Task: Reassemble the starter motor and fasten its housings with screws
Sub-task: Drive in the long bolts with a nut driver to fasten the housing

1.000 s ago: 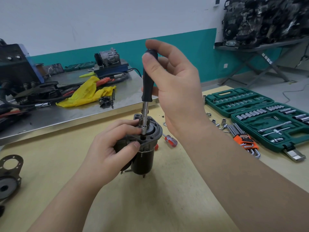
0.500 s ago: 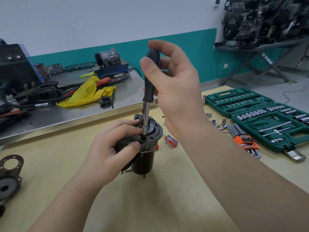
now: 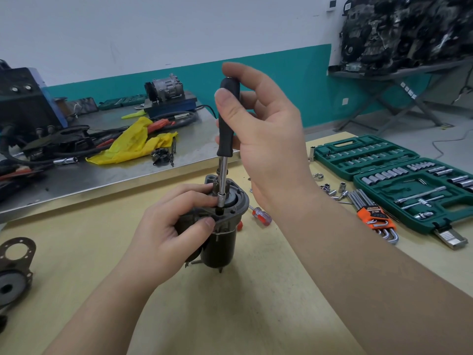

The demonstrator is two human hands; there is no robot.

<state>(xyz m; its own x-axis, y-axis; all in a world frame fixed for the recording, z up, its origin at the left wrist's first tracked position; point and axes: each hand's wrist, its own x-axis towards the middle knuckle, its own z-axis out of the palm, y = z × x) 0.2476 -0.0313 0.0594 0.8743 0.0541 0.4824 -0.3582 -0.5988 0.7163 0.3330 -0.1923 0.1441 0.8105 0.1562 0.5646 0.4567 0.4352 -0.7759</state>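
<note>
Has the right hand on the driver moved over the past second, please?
No: the right hand holds the driver handle at the same spot against the teal wall stripe.

Screw under the socket driver's tip (image 3: 220,201) not visible, left side of the starter motor (image 3: 220,242) covered by the left hand (image 3: 163,237), dark flanged part (image 3: 14,267) cut by left edge, socket sizes in green case (image 3: 399,180) unreadable
</note>
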